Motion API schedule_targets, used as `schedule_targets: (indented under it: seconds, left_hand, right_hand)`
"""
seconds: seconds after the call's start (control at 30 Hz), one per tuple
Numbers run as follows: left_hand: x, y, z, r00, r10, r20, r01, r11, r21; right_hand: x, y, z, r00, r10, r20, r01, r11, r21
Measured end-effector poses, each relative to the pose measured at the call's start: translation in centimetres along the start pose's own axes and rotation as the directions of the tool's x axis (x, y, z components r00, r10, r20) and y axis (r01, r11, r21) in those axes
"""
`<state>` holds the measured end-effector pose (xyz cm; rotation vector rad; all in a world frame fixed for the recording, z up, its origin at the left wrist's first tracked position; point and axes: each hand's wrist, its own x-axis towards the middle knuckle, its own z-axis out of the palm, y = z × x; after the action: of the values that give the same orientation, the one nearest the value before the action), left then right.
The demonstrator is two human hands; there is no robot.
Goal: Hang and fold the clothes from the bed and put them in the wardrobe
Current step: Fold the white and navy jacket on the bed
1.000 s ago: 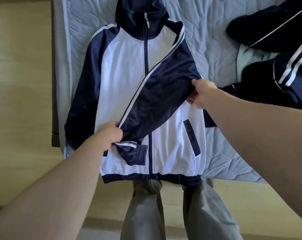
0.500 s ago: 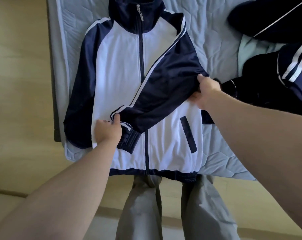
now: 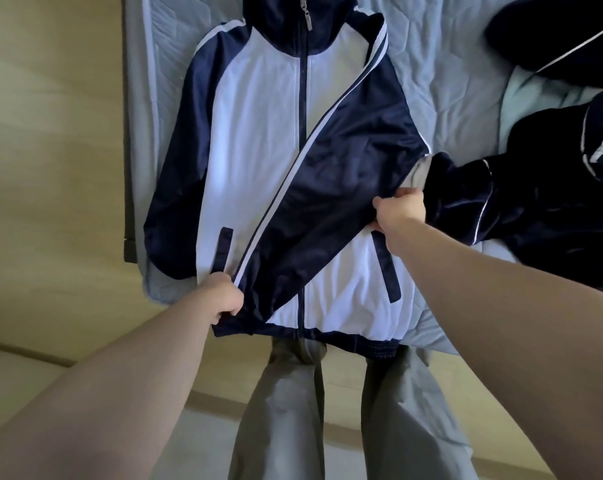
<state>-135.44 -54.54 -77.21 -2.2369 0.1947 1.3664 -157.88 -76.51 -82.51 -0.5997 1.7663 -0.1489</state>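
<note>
Early stage: left hand [image 3: 224, 299] and right hand [image 3: 400, 213] both pinch jacket [image 3: 258, 133] sleeve [image 3: 321, 209] folded across; dark clothes [image 3: 535, 202], apparently unfolded, wait.

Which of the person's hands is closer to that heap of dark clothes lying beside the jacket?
Right. The right hand, gripping the sleeve, is just beside the heap of dark clothes; the left hand holds the sleeve's end across the jacket, near its hem.

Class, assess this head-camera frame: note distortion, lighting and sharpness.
Head view: wide-angle distortion bows the mattress edge; soft daylight leaves a faint sheen on the jacket's folded navy sleeve; the dark clothes pile at right looks slightly smeared.
</note>
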Motion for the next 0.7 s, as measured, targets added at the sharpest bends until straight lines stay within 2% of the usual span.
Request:
schedule_targets:
  seconds: [0.07, 0.13, 0.2, 0.27, 0.33, 0.43, 0.5, 0.53, 0.6, 0.7]
  left_hand:
    - [0.2, -0.5, 0.2, 0.993, 0.066, -0.095, -0.049, 0.983, 0.177]
    - [-0.3, 0.1, 0.2, 0.964, 0.178, -0.198, -0.090, 0.918, 0.386]
    - [-1.6, 1.9, -0.2, 0.944, 0.199, -0.262, -0.052, 0.877, 0.478]
    - [-3.0, 5.1, -1.2, 0.928, 0.198, -0.315, -0.024, 0.877, 0.479]
    - [-4.2, 9.2, -2.7, 0.876, 0.309, -0.370, -0.120, 0.883, 0.454]
    - [-6.2, 16.6, -5.7, 0.694, 0.534, -0.483, -0.424, 0.845, 0.324]
    - [-7.3, 21.8, -7.7, 0.577, 0.610, -0.543, -0.617, 0.761, 0.200]
    - [-7.7, 24.4, -8.6, 0.540, 0.632, -0.555, -0.682, 0.716, 0.151]
    - [-8.1, 28.9, -9.9, 0.509, 0.659, -0.554, -0.729, 0.672, 0.130]
    - [-7.0, 32.7, -10.8, 0.533, 0.644, -0.548, -0.695, 0.703, 0.151]
  right_hand:
    - [0.0, 0.2, 0.0, 1.000, -0.017, -0.020, 0.016, 1.000, -0.026]
    - [0.1, -0.1, 0.1, 1.000, -0.016, -0.026, 0.015, 1.000, -0.025]
    - [0.2, -0.7, 0.0, 1.000, -0.014, -0.026, 0.013, 0.999, -0.030]
    - [0.3, -1.4, -0.3, 0.999, -0.018, -0.031, 0.017, 0.999, -0.038]
    - [0.4, -2.1, -0.6, 0.998, -0.041, -0.053, 0.038, 0.997, -0.062]
    - [0.9, -3.2, -0.8, 0.995, -0.063, -0.072, 0.057, 0.995, -0.080]
    - [1.5, -3.9, -0.8, 0.994, -0.063, -0.089, 0.056, 0.996, -0.075]
    - [1.9, -4.2, -0.9, 0.993, -0.069, -0.097, 0.062, 0.995, -0.073]
    - [2.7, -4.7, -1.1, 0.993, -0.067, -0.096, 0.063, 0.997, -0.046]
    - [3.8, -5.5, -1.6, 0.997, -0.033, -0.068, 0.031, 0.999, -0.027]
